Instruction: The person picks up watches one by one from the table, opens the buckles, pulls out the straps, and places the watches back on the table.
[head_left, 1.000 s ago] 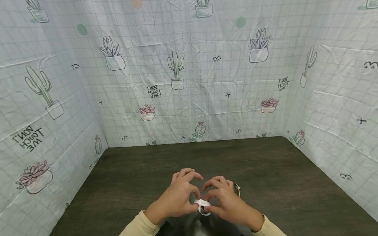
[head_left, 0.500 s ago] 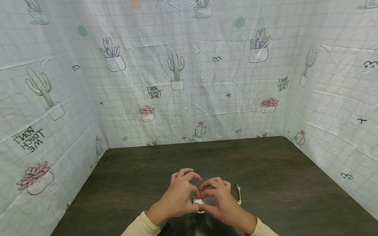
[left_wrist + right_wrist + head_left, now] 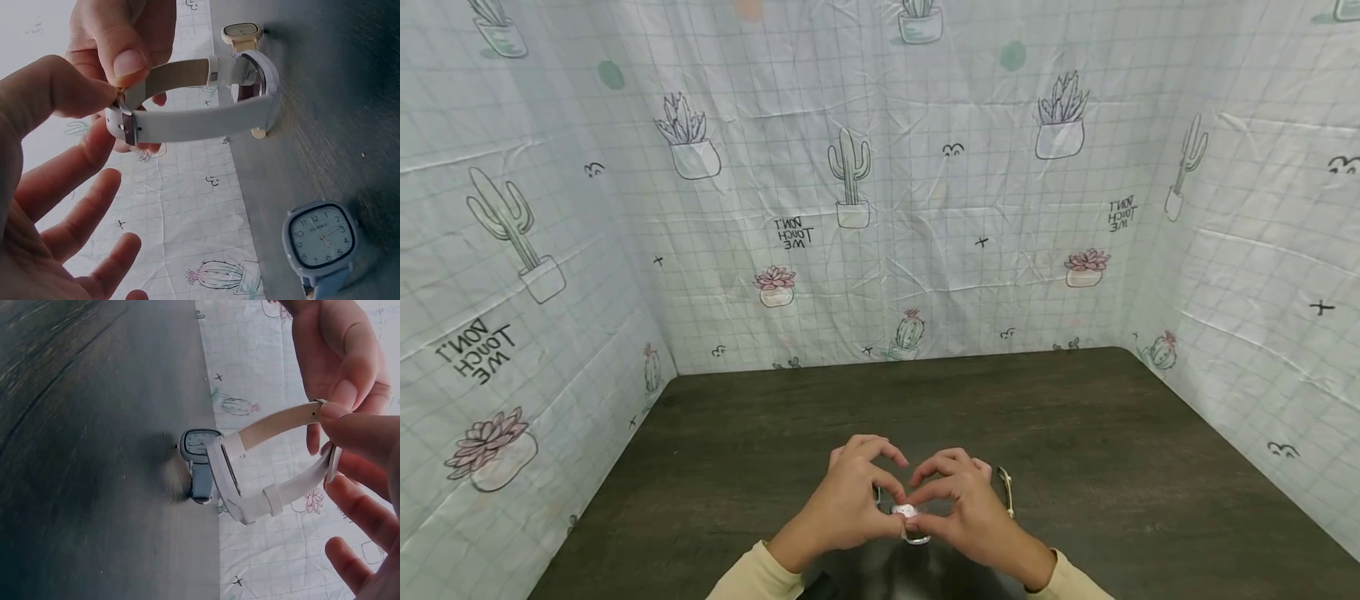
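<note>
A white wristwatch hangs from both hands, its strap bent into a loop with the case at the lower end. In the left wrist view the strap passes through a metal buckle. My left hand pinches the strap at the buckle end between thumb and index finger, the other fingers spread. Thumb and index finger of my right hand pinch the strap at the same spot, fingertips against those of the left. Seen from the right wrist, the watch case is edge-on; its dial is mostly hidden.
On the dark wooden table a blue-grey watch lies left of the hands. A cream and gold watch lies just right of the right hand. Cactus-print cloth walls the back and sides.
My right hand has shifted slightly left, bringing its fingertips against the left hand's at the strap. The white watch has turned, so less of its strap and face shows from above.
</note>
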`<state>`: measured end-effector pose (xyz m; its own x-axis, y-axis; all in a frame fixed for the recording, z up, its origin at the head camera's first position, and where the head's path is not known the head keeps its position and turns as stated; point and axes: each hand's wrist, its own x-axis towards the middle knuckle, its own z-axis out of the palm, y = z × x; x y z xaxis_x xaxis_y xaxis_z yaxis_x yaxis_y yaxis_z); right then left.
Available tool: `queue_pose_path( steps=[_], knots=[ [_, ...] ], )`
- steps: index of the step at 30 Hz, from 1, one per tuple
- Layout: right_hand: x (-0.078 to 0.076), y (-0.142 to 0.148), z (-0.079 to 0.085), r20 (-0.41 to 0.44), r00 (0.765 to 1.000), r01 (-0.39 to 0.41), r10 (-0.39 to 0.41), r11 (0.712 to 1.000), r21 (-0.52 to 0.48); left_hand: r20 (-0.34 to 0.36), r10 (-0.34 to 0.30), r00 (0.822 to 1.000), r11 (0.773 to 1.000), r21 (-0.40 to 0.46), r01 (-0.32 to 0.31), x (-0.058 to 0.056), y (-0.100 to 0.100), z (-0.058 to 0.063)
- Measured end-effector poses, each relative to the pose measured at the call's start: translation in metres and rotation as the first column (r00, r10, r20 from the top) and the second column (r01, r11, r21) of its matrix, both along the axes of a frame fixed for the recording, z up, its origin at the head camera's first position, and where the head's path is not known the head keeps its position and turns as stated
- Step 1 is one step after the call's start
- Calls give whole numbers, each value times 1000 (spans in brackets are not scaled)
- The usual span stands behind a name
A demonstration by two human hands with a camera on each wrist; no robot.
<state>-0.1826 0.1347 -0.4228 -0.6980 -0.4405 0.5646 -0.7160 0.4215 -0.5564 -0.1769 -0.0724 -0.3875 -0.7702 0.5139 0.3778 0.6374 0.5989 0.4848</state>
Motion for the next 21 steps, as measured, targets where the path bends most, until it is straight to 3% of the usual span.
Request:
queue_pose_path(
  steps=[5, 8, 12, 15, 21],
  knots=[
    [0, 0, 0, 20, 1000, -10, 9, 1000, 15, 25, -8, 1000, 1000, 0, 8, -1, -3, -2],
    [1, 1, 1, 28, 999, -20, 19, 999, 33, 21, -21, 1000, 998, -53, 22, 0, -2, 0],
    [2, 1, 4, 31, 999, -32, 30, 997, 74, -55, -67, 996, 979, -197, 55, 2, 0, 6],
    [2, 2, 7, 36, 999, -27, 24, 994, 103, -143, -108, 984, 957, -284, 63, 5, 1, 9],
    [3, 2, 8, 94, 995, -23, 11, 992, 122, -215, -123, 969, 951, -304, 53, 7, 2, 9]
  ],
)
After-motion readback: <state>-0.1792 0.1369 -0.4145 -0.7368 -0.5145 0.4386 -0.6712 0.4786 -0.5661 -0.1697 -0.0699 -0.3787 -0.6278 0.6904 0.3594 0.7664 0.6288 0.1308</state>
